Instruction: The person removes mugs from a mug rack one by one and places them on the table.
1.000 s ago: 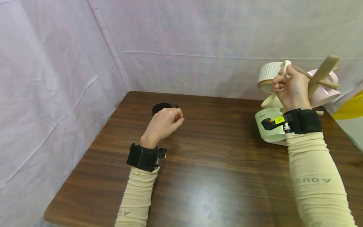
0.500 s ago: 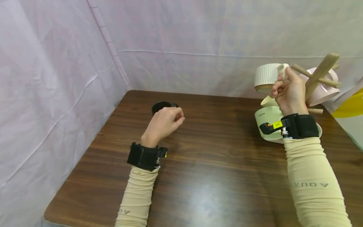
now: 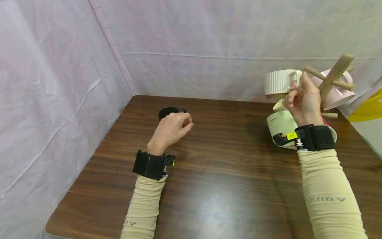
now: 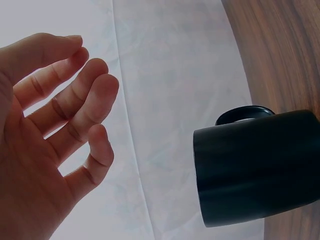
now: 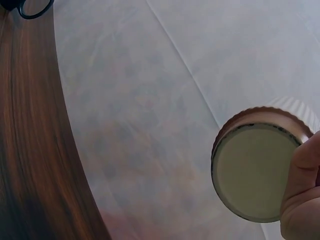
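White mug: the ribbed white mug [image 3: 277,83] is at the upper right of the head view, raised off the table [image 3: 209,159]. Since the first frame it has shifted a little left and levelled out, so less of its base shows from the head; its pale round base fills the lower right of the right wrist view.
Right hand: the right hand [image 3: 304,101] pinches the white mug by its handle between thumb and fingers, as before, now a little further left.
Rack: the wooden rack [image 3: 336,74] leans across the upper right. The tip of its left peg [image 3: 313,72], covered by the hand one second ago, now shows just beside the mug's handle.
Left hand: the left hand [image 3: 170,132], left of centre, has barely moved; its fingers are loosely bent, with nothing in the grip.
Black mug: the black mug [image 4: 255,170] stands on the table in the same spot, partly behind the left hand in the head view, apart from it in the left wrist view.
Mug count: five can be told apart: white, black, green [image 3: 280,123], pink [image 3: 340,96] and pale yellow [image 3: 279,105]. A red patch [image 3: 327,123] by the right wrist is too hidden to identify.
Peg count: four show.
Wristbands: two, both black, one per arm.
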A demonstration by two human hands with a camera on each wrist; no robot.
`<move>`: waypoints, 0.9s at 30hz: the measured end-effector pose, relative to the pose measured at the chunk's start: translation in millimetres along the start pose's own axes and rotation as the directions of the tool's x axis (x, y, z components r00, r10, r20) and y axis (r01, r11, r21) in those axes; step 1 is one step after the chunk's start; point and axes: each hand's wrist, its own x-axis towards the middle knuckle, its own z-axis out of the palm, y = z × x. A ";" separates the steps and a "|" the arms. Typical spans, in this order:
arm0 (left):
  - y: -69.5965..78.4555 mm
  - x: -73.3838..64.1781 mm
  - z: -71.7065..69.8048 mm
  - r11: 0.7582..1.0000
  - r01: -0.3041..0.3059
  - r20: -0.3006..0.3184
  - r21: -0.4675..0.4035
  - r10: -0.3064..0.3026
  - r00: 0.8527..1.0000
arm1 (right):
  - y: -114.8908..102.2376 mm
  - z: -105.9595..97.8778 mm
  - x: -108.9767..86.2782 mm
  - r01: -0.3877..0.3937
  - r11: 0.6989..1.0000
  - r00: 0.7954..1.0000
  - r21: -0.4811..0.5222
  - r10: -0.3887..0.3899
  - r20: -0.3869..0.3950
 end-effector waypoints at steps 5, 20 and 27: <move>0.1 0.0 0.2 1.000 -0.003 -0.001 -0.004 0.003 1.000 | 4.0 -2.5 -5.4 0.036 0.999 0.998 -0.042 -0.033 0.057; -0.4 0.8 0.1 1.000 -0.011 -0.007 0.002 0.011 1.000 | 16.1 -8.8 -17.1 0.087 0.996 0.987 -0.006 -0.085 0.140; 0.4 1.9 0.9 1.000 -0.017 -0.010 0.002 0.017 1.000 | 21.9 -13.0 -21.1 0.135 0.990 0.963 -0.038 -0.122 0.240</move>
